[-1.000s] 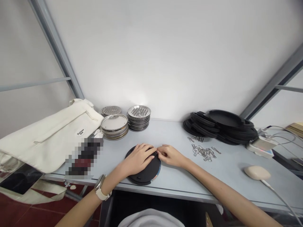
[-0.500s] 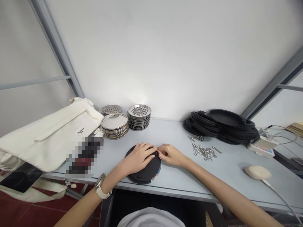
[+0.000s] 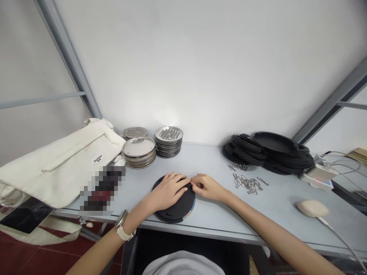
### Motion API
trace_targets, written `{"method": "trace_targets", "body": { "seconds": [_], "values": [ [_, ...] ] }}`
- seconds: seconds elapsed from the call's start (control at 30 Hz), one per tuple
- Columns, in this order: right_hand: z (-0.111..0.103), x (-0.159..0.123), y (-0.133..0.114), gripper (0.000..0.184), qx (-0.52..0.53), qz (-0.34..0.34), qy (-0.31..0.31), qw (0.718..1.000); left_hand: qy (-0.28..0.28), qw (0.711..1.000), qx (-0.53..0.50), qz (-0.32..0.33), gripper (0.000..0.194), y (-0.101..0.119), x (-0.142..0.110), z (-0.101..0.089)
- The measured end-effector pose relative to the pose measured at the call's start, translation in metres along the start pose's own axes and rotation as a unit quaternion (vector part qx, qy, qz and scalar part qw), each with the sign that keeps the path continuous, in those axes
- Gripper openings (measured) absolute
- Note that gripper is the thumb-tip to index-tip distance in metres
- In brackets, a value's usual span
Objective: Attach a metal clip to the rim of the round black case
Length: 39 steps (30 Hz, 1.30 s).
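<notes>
In the head view a black round disc (image 3: 183, 208) lies on the table near its front edge, with a thin coloured and silvery rim showing at its right side. Over its top lies my left hand (image 3: 169, 193), palm down, fingers stretched out flat and the thumb resting on the black surface. At the disc's upper right edge my right hand (image 3: 206, 186) is closed, its fingertips pinched close to the left index fingertip. Whatever sits in that pinch is hidden. Loose metal clips (image 3: 248, 184) are scattered to the right of my right hand.
Behind the disc stand a stack of metal grater plates (image 3: 168, 143) and a stack of metal discs (image 3: 139, 152). Black round covers (image 3: 281, 152) are piled at the back right. A white bag (image 3: 65, 164) lies left; a cream corded device (image 3: 312, 208) sits right.
</notes>
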State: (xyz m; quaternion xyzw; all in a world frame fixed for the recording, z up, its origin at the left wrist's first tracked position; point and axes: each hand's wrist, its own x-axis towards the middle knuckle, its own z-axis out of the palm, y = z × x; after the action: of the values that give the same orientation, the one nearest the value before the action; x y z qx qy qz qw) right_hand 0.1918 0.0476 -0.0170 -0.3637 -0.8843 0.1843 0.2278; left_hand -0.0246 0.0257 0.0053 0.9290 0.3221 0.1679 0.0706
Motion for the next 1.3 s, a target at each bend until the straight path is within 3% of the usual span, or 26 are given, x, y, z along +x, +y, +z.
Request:
{"method": "trace_targets", "body": {
  "seconds": [0.47, 1.3],
  "values": [
    [0.0017, -0.0015, 0.0016, 0.026, 0.04, 0.027, -0.023, 0.999, 0.003, 1.0, -0.029, -0.012, 0.03, 0.0002, -0.0005, 0.001],
    [0.0006, -0.0008, 0.002, 0.035, 0.004, 0.024, -0.043, 0.999, 0.001, 1.0, -0.027, -0.01, 0.03, 0.0015, 0.0, -0.0009]
  ]
}}
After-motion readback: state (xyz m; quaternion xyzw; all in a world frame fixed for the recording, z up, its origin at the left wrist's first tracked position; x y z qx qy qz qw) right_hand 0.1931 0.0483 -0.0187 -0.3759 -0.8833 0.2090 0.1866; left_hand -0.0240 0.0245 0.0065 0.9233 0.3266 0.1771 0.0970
